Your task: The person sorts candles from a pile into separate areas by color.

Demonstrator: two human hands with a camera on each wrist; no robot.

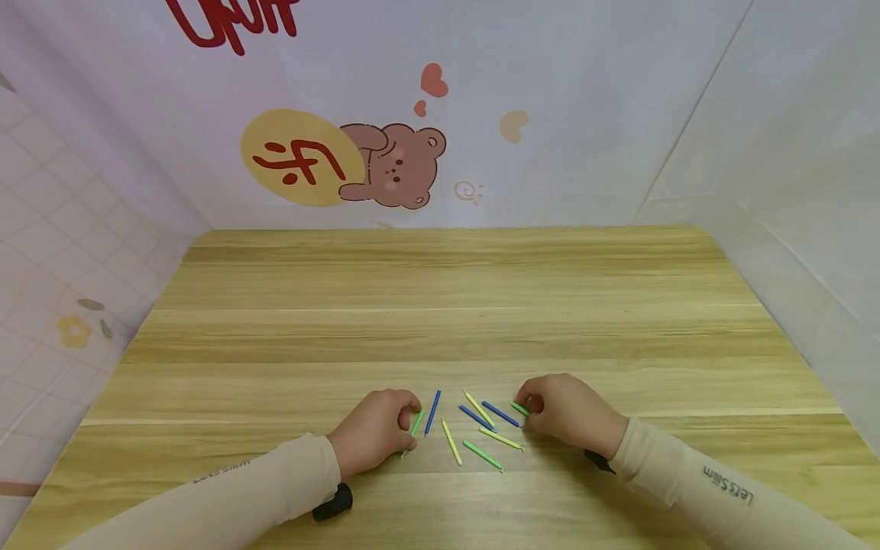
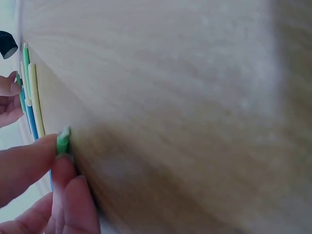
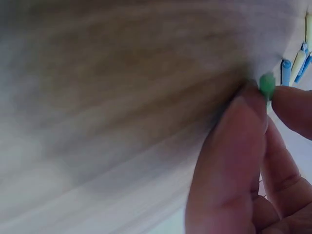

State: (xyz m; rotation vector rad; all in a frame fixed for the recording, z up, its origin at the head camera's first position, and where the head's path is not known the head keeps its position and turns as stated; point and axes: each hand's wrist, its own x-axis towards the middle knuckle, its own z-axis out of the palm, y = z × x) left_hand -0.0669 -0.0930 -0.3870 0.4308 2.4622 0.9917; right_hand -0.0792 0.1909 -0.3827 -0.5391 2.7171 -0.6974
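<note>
My left hand (image 1: 376,429) pinches a thin green candle (image 1: 416,422) between thumb and fingers, close over the table. In the left wrist view the tip of that green candle (image 2: 63,141) pokes out from the fingertips. On the other side of the group, my right hand (image 1: 572,412) pinches another green candle (image 1: 520,409), and its end (image 3: 266,85) shows in the right wrist view. Between the hands lie a blue candle (image 1: 432,413), a yellow candle (image 1: 451,441), a third green candle (image 1: 483,456), and crossed blue and yellow ones (image 1: 479,409).
The candles lie on a wood-grain table (image 1: 440,305) near its front. A white printed curtain (image 1: 584,137) with a bear hangs behind it, and more white cloth (image 1: 811,153) stands along the right side. Dark straps or cameras (image 1: 333,504) sit under the wrists.
</note>
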